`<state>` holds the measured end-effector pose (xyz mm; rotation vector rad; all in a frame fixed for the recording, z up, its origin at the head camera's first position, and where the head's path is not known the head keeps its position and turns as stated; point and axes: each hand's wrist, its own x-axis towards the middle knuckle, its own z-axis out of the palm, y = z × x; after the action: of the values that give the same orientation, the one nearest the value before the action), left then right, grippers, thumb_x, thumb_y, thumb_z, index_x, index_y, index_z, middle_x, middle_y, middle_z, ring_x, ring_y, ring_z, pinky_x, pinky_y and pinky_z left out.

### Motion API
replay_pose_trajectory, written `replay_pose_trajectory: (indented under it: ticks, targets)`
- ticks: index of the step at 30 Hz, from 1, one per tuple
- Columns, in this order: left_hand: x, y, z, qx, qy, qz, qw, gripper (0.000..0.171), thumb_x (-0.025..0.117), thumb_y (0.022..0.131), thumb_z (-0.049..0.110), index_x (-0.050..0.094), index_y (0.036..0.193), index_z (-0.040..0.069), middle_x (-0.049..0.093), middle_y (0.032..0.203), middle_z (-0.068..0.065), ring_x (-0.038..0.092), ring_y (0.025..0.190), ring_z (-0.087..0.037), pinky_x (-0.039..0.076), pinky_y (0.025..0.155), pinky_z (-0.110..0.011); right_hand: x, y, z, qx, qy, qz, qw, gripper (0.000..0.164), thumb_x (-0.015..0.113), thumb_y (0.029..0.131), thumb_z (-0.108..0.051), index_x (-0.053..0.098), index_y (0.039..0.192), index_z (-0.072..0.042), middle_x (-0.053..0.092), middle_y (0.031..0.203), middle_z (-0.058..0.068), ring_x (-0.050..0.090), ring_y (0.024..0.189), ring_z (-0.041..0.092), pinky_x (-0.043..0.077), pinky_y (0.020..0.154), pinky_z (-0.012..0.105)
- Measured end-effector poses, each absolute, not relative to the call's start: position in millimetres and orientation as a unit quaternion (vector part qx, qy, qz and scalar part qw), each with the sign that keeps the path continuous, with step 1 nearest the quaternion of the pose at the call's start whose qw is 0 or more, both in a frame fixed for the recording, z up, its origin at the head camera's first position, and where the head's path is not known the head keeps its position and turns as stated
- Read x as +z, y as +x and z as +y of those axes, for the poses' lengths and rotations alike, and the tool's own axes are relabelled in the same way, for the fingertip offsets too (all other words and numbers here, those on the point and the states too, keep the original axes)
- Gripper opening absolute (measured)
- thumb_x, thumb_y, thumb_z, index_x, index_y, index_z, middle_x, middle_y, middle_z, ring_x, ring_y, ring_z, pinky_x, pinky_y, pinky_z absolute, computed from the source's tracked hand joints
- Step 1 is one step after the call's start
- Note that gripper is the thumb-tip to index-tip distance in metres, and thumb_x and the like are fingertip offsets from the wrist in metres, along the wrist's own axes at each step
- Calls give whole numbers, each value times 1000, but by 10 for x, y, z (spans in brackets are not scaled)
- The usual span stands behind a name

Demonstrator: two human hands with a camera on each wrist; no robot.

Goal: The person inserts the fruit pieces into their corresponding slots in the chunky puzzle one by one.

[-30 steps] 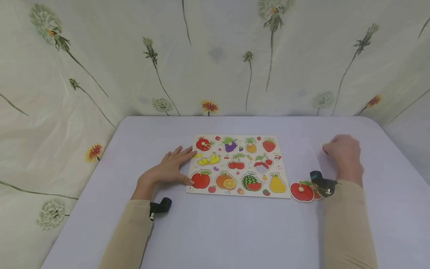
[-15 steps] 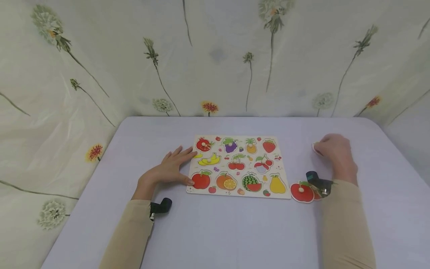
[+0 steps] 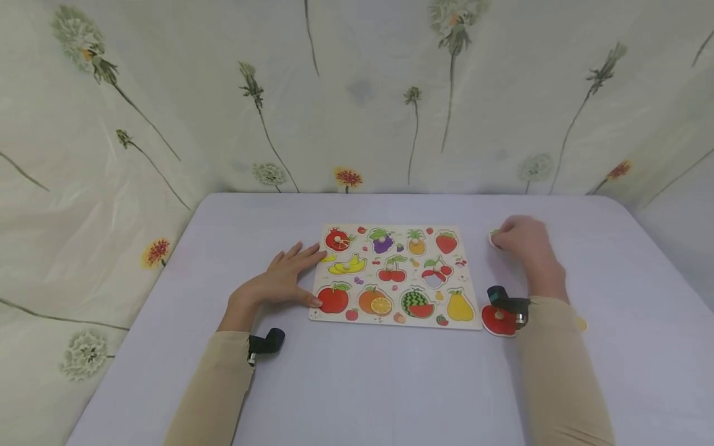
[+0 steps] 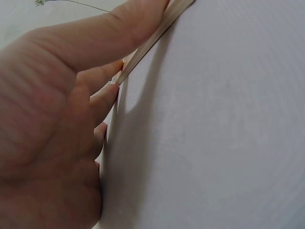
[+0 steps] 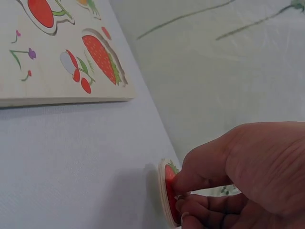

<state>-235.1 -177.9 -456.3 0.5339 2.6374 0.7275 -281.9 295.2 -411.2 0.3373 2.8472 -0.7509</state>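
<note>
A wooden fruit puzzle board (image 3: 397,321) lies flat on the table, with knobbed fruit pieces in some of its recesses. My left hand (image 3: 284,277) rests at its left edge, fingers spread and thumb on the lower left corner. In the left wrist view, the fingertips and thumb touch the board's side. Beyond the board's right edge, my right hand (image 3: 523,243) pinches a strawberry puzzle piece (image 5: 170,183) by its knob, thumb against fingers. The piece is tilted on edge above the table. A recess printed with a strawberry (image 5: 102,57) sits at the board's corner nearest it.
A red apple-shaped piece (image 3: 496,322) lies off the board's lower right corner, partly covered by the right wrist camera. The edge of a yellowish piece (image 3: 582,324) shows beside the right sleeve. A flowered curtain (image 3: 357,111) hangs behind the table.
My right hand has moved left toward the board with the strawberry piece, its forearm now covering more of the loose pieces. A yellowish piece has come into view. The left hand stays put.
</note>
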Motion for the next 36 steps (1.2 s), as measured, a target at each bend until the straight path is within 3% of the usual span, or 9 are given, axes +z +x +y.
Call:
replay_pose_trajectory:
  ticks: [22,36]
  targets:
    - [-4540,-2337,-1747,256,181,933,175,105,83,70,53,28,157,33,13,169,7,-4,157,-27,-2,126,-56,-4142,-2891,2317,-243,19,963,114,25,59,93,-21,64,109,-2,63,107,18,53,97,32,48,77,37]
    - [-4545,-2349,-1763,253,181,934,175,105,82,70,55,27,157,34,13,169,7,-4,157,-27,-2,126,-57,-4196,-2872,2165,-273,8,958,80,20,61,95,-21,66,102,-4,64,100,14,57,80,25,48,61,26]
